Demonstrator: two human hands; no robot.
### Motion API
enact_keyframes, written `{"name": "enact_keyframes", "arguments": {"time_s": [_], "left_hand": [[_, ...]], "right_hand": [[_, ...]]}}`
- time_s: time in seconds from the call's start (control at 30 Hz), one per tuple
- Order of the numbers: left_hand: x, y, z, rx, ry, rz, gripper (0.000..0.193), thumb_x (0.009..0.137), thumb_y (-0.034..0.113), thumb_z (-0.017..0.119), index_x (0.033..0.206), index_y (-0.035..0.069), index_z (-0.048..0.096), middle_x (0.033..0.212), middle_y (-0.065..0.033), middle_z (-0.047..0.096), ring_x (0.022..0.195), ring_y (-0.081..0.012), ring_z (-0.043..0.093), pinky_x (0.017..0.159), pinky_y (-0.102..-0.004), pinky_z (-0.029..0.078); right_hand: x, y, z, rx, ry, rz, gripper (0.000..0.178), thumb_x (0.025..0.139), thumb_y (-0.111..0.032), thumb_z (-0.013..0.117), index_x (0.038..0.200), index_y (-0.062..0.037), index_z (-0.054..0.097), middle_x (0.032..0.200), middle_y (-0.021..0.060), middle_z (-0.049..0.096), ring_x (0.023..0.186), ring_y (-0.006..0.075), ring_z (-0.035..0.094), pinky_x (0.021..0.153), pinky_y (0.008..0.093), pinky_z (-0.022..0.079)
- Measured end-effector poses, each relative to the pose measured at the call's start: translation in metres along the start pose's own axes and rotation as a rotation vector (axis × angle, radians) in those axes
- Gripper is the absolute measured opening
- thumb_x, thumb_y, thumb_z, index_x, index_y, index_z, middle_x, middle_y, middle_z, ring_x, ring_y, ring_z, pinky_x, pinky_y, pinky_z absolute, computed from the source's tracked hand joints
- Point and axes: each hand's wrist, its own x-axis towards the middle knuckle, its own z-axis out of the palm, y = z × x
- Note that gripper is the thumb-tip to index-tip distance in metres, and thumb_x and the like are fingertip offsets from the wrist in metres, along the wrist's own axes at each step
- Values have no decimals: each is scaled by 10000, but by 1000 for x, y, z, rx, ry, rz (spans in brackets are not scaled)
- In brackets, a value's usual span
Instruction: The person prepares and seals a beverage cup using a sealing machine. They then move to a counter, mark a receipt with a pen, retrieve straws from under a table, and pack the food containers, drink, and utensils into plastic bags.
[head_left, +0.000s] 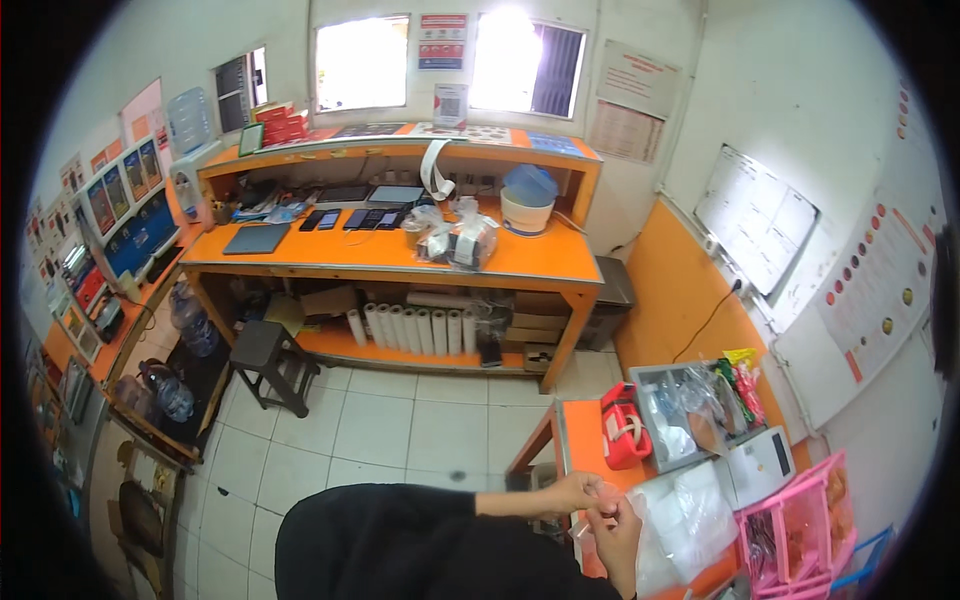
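Both hands are down at the bottom of the picture, over the near end of a small orange table (pixel 578 440). The left hand (pixel 572 492) comes in from the left on a black sleeve (pixel 400 545). Its fingers are curled and pinch a small clear see-through thing (pixel 604 496) that is too tiny to tell what it is. The right hand (pixel 618 535) comes up from below and its fingertips touch the same little thing, so both hands hold it between them.

Just to the right of the hands lies a pile of clear plastic bags (pixel 685 520) on the table. Behind the hands sits a red pouch (pixel 622 425), next to a grey tray (pixel 690 412) full of packets. A white box (pixel 758 465) and a pink basket (pixel 800 525) are further right.

Far across the tiled floor (pixel 400 425) stands a big orange table (pixel 400 255) with white rolls (pixel 415 330) on its lower shelf and a black stool (pixel 270 362) beside it
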Motion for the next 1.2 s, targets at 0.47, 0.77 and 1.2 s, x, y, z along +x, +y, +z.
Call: {"name": "enact_keyframes", "arguments": {"time_s": [0.47,0.77,1.2], "left_hand": [[14,-44,39,296,-678,14,347,713,6,744,1004,42,560,741,-14,568,647,-132,588,583,-254,521],[-26,-75,101,783,-1037,609,411,666,-25,690,1051,71,580,949,-56,535,600,-96,527,558,-222,439],[-56,-89,115,527,-1075,310,466,690,-90,588,1133,56,584,1149,-116,545,953,-232,581,731,-307,492]], "right_hand": [[-129,0,-18,-170,632,-35,118,765,-134,609,750,-21,582,675,146,544,604,305,549,556,392,417],[-231,-9,38,-494,1071,275,167,676,-122,655,677,-53,503,632,133,548,577,332,567,522,410,445],[-239,2,41,-149,1023,353,131,790,-130,630,811,-34,544,674,159,602,654,360,624,569,398,487]]}}
